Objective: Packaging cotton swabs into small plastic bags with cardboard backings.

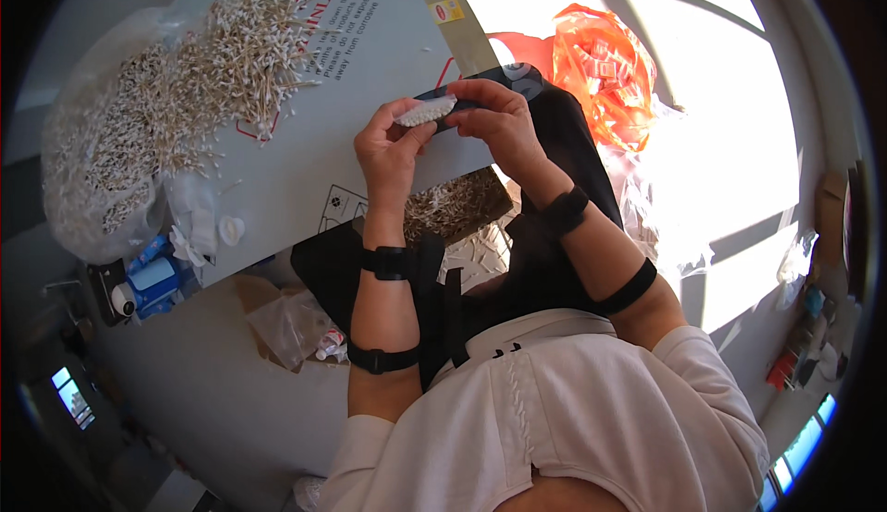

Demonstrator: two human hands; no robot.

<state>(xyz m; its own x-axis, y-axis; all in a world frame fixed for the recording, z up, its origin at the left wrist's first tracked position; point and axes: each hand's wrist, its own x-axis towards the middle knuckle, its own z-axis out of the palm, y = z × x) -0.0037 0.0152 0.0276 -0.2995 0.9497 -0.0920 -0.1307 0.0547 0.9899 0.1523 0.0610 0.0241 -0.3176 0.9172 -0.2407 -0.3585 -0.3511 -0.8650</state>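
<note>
A small bundle of cotton swabs (pixel 427 112), white tips showing, is held above the near edge of the table, apparently in a clear plastic sleeve. My left hand (pixel 386 150) pinches its left end between thumb and fingers. At its right end, the fingers of my right hand (pixel 504 126) are closed, seemingly on the sleeve; exactly what they grip is partly hidden. Left of my hands, a large heap of loose cotton swabs (pixel 254 54) spills from a big clear plastic bag (pixel 69 175) onto the grey printed tabletop (pixel 370 64).
Below the table edge, an open box of swabs (pixel 453 207) sits by my lap. Small yellow-and-white labels (pixel 447 11) lie at the far edge. A blue-and-white bottle (pixel 148 288) stands at the left corner. An orange plastic bag (pixel 605 73) rests on the right, in sunlight.
</note>
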